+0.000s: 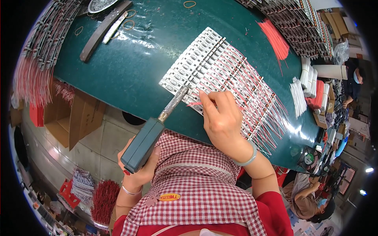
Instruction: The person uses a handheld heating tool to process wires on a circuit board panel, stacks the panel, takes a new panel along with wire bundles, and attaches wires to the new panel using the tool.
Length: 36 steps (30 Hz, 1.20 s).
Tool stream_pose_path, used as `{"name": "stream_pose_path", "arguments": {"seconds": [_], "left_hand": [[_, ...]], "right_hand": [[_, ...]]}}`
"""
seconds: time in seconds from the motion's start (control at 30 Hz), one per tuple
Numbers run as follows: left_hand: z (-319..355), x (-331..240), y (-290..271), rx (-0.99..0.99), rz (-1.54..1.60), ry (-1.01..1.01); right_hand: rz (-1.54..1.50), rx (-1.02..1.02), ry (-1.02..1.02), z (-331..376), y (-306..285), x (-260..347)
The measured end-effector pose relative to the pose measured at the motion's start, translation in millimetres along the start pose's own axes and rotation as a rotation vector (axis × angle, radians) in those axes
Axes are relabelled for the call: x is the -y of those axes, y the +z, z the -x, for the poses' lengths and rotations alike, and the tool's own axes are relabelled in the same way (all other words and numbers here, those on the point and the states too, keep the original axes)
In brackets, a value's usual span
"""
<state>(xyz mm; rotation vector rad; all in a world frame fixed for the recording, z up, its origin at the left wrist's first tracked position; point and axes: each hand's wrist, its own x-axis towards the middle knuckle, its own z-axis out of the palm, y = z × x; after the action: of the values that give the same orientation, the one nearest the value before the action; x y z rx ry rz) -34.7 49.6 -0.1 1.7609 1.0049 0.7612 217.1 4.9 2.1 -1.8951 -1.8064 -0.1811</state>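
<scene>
My left hand (143,169) is wrapped round the dark green handle of a soldering gun (143,141). Its long scorched metal barrel points up and right, with the tip at the near-left part of a panel of small white circuit boards (197,59); whether it touches cannot be told. Rows of thin red and white wires (252,84) run from the boards toward the right. Above the panel, close to the tip, my right hand (224,118) is closed in a pinch, with a short red wire (193,104) showing at the fingertips.
A bundle of red wires (275,39) and white wire bundles (298,96) lie to the right. Stacked wired panels (45,47) stand at left, more at far right. A curved dark bar (104,31) and rubber bands (129,25) lie on the green table (114,74). Co-workers sit at right.
</scene>
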Motion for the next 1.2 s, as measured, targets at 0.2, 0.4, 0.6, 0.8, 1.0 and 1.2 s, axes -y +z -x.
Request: {"name": "stream_pose_path", "arguments": {"seconds": [0.2, 0.4, 0.6, 0.8, 1.0, 1.2], "left_hand": [[0.0, 0.0, -1.8, 0.020, -0.008, 0.040], [-0.2, -2.1, -0.6, 0.037, 0.009, -0.006], [-0.2, -2.0, 0.0, 0.055, 0.017, -0.044], [0.1, -3.4, -1.9, 0.053, -0.005, -0.040], [13.1, 3.4, -7.2, -0.005, 0.065, -0.096], [13.6, 5.1, -9.0, -0.022, 0.024, -0.019]], "right_hand": [[-0.014, 0.028, 0.064, 5.8, 4.6, 5.2], [-0.007, 0.043, 0.072, 4.2, 3.0, 7.8], [0.016, 0.052, 0.068, 4.5, 4.0, 8.4], [0.021, 0.062, 0.073, 4.5, 4.1, 9.1], [0.032, 0.073, 0.088, 3.3, 2.5, 11.0], [-0.094, -0.001, 0.039, 4.4, 0.5, 10.4]]}}
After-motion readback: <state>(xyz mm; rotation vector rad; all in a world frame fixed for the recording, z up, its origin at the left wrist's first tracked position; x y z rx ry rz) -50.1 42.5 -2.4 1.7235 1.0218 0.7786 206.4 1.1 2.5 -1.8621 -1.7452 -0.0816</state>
